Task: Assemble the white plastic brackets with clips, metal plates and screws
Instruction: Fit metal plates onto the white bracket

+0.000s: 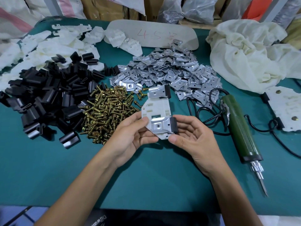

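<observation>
I hold a white plastic bracket (156, 108) upright above the green table, between both hands. My left hand (130, 136) grips its lower left edge with the thumb on its face. My right hand (193, 136) grips the lower right corner beside a black clip (174, 125). A metal plate (160, 126) with an empty screw hole lies on the lower part of the bracket. A second metal plate (156, 92) and black clip (167, 91) sit on its top end.
Black clips (47, 95) are heaped at the left, brass screws (105, 110) in the middle, metal plates (171, 70) behind them, white brackets (48, 44) at the far left. A green electric screwdriver (239, 128) lies at the right, beside a finished bracket (286, 110) and a cloth bag (250, 51).
</observation>
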Motion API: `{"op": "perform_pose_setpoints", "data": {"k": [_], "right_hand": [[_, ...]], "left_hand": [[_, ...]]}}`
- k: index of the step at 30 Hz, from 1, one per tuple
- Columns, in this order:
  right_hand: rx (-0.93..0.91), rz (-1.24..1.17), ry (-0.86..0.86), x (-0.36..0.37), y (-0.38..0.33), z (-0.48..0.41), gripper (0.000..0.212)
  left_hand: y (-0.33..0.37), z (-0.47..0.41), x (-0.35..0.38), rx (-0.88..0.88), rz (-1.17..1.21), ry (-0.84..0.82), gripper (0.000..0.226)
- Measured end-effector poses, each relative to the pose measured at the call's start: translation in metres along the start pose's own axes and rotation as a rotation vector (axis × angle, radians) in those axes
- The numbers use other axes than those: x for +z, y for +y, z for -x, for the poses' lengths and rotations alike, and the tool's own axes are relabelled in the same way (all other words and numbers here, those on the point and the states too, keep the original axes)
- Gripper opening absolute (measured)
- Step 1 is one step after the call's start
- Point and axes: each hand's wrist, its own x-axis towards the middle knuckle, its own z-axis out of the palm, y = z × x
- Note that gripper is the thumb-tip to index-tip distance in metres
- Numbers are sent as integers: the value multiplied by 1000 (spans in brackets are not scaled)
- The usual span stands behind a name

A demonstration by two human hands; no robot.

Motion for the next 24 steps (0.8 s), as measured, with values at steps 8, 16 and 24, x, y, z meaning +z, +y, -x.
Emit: {"op": "perform_pose_setpoints", "data": {"k": [8, 16, 24], "right_hand": [[45, -20, -66, -4, -3, 0, 54], [59, -27, -120, -7, -5, 4, 50], [59, -29, -122, -6, -7, 4, 50]], "left_hand": [[0, 1, 0, -17, -34, -26, 31], [2, 5, -2, -62, -70, -120, 38], [2, 4, -2, -61, -43, -141, 39]]}}
